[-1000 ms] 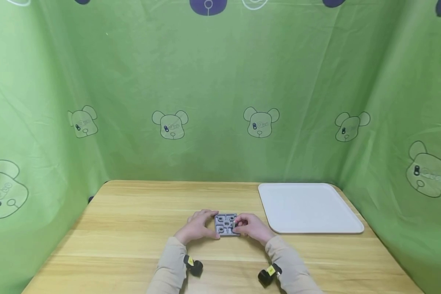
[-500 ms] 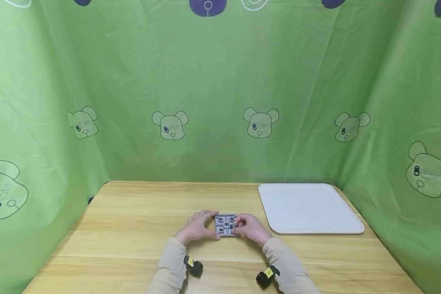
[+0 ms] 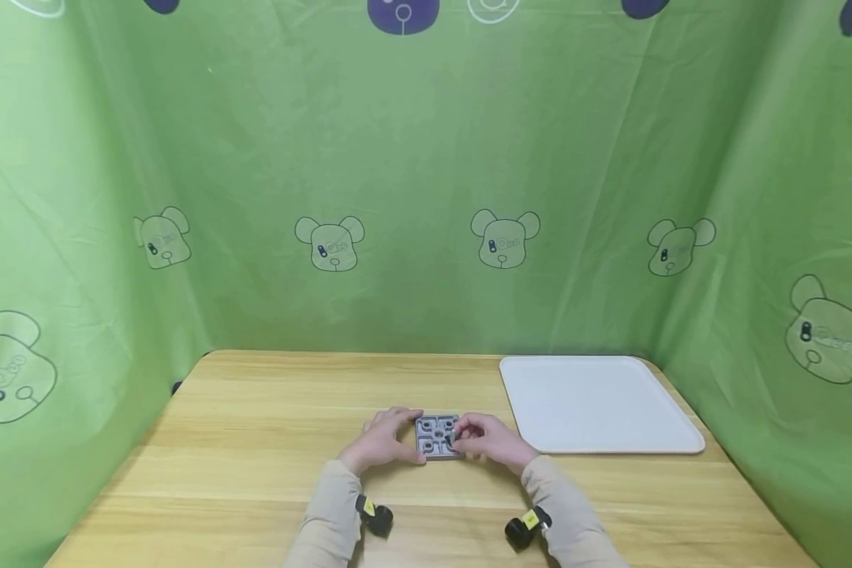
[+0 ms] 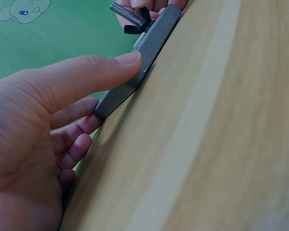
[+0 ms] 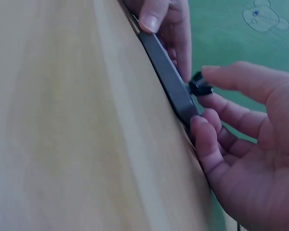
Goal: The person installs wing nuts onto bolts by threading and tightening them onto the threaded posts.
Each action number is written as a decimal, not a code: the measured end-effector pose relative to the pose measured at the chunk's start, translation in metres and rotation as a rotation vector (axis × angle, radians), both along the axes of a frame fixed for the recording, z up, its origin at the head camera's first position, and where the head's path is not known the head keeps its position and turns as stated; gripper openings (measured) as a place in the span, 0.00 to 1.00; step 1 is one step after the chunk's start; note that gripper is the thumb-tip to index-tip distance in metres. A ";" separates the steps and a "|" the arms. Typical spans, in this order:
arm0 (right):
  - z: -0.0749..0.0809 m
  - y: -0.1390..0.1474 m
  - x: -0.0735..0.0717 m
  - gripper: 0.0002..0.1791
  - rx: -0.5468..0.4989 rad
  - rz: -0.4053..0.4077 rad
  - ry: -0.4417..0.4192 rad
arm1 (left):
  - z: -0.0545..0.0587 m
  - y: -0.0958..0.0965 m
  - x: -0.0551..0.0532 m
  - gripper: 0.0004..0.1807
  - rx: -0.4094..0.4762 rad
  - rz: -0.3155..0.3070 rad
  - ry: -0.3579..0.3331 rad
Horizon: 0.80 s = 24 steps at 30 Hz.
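A square grey metal plate [image 3: 431, 436] with moulded recesses lies on the wooden table. My left hand [image 3: 382, 443] grips its left side, thumb on the near edge and fingers round the far one. Up from the plate's right part rises a threaded bolt [image 4: 126, 14], tilted in the left wrist view, with a black wing nut [image 4: 139, 23] on it. My right hand [image 3: 495, 442] pinches the wing nut [image 5: 200, 85] between two fingertips. Its other fingers curl below, one tip right at the plate's corner. The bolt is mostly hidden in the right wrist view.
A white rectangular tray [image 3: 596, 402] sits at the back right of the table [image 3: 270, 410], beyond my right hand. Green cloth [image 3: 412, 308] printed with bear heads hangs around the back and sides.
My right fingers shift slightly at the wing nut, and the right forearm swings a little left, then back right. My left hand and the plate stay in place.
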State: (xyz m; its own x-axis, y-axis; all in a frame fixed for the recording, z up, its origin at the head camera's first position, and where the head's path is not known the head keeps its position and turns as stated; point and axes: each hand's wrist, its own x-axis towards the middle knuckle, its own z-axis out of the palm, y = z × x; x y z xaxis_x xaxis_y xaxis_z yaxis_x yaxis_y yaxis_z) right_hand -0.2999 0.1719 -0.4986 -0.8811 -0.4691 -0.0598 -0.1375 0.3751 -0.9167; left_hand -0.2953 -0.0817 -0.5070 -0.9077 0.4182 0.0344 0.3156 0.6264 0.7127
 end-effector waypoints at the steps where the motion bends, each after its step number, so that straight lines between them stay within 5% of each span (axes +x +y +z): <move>1: 0.000 0.001 0.000 0.15 -0.012 0.010 -0.007 | 0.000 0.000 0.000 0.49 0.000 0.000 0.001; 24: 0.001 -0.001 0.001 0.16 -0.020 -0.035 -0.044 | 0.003 0.002 0.003 0.48 -0.004 -0.008 0.013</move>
State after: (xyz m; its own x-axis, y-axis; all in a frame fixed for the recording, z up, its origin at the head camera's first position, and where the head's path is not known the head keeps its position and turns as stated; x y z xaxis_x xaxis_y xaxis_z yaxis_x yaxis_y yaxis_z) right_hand -0.2993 0.1712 -0.4976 -0.8936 -0.4396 -0.0903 -0.0837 0.3609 -0.9288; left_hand -0.2923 -0.0799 -0.5039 -0.9040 0.4253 0.0444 0.3297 0.6271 0.7057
